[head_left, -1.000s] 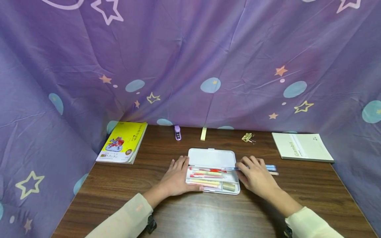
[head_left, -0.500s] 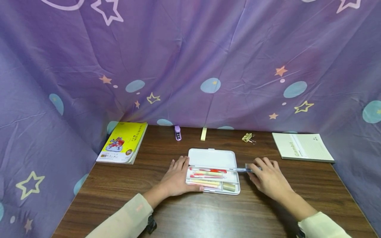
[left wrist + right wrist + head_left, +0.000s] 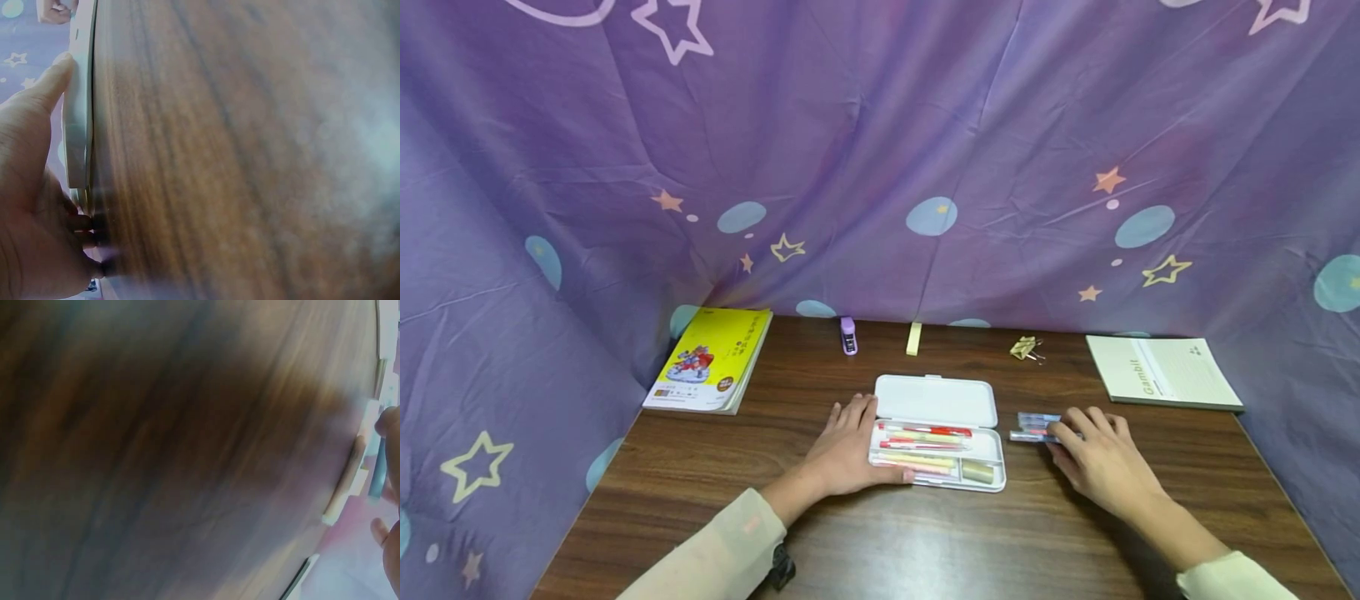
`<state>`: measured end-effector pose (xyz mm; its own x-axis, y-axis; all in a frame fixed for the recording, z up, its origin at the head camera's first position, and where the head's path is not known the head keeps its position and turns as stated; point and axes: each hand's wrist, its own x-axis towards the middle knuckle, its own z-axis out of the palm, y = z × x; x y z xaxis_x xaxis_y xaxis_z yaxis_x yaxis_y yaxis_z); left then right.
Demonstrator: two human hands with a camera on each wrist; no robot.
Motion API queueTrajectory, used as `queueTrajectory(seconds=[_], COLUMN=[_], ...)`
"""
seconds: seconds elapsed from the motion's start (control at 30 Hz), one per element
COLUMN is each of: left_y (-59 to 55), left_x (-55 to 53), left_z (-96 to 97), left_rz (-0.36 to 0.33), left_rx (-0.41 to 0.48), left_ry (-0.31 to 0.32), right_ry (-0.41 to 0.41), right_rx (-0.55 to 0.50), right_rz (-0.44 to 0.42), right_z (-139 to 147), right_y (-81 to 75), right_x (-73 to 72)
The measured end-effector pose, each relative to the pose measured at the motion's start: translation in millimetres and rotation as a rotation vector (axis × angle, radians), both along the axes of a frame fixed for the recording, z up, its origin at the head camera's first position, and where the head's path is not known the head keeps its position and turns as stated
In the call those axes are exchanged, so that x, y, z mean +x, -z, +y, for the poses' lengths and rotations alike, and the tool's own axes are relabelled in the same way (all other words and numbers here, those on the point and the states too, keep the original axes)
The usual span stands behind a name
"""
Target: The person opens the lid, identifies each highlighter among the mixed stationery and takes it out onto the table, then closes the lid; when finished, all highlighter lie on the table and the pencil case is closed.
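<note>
An open white pencil case [image 3: 936,400] stands mid-table, its lid laid back. In its tray lie red pens [image 3: 936,431], a pale yellow stick-like item [image 3: 917,461] and a beige block [image 3: 977,472]. My left hand [image 3: 850,454] rests against the left end of the case, fingers straight along its side and thumb along the near edge [image 3: 79,94]. To the right of the case, my right hand [image 3: 1101,458] pinches among several slim pens, clear and blue [image 3: 1036,420], close over the table. The right wrist view catches a blue pen [image 3: 379,469] by the fingertips.
Along the back stand a purple stapler [image 3: 848,336], a yellow strip [image 3: 913,339] and gold binder clips [image 3: 1025,348]. A yellow book [image 3: 707,358] lies at left, a pale notebook [image 3: 1163,372] at right. A purple curtain [image 3: 880,167] hangs behind the brown table [image 3: 820,542].
My right hand has moved right, away from the case, and a pen that reached into the case now lies beside it with the other pens. The left hand has stayed put.
</note>
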<state>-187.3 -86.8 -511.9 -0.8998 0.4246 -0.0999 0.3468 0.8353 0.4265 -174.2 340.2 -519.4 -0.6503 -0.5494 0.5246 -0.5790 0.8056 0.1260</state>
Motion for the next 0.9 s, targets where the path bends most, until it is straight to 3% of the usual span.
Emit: queueTrajectory(seconds=[0.9], left_y=[-0.3], left_x=[0.8], left_z=[-1.1], left_rz=[-0.001], left_rx=[-0.002], left_ry=[-0.001], right_ry=[0.028], right_rx=[0.015], right_rz=[0.003], right_z=[17.2], right_y=[9.0], right_x=[3.2])
